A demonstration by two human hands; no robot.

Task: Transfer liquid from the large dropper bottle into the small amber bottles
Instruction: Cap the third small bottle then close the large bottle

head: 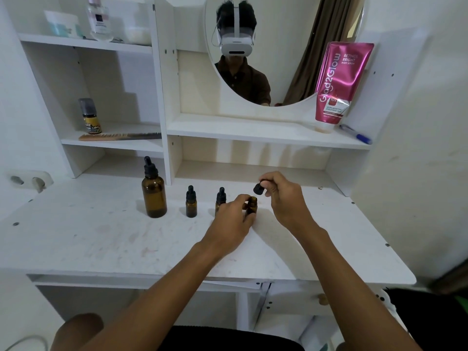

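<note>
A large amber dropper bottle [153, 196] with a black dropper cap stands capped on the white desk [101, 239], left of centre. To its right stand two small capped amber bottles, one [191, 205] in the open and another [220, 198] partly hidden behind my left hand [234, 219]. That hand grips a third small amber bottle [252, 205], which is uncapped and upright on the desk. Just above and to the right of it, my right hand [283, 201] pinches its black dropper cap [258, 189].
Shelves rise at the back of the desk. The left shelf holds a small bottle [90, 116] and a comb [119, 136]. A pink tube [340, 84] and a blue pen [355, 134] sit under the oval mirror [278, 46]. A wall socket [31, 179] is at far left.
</note>
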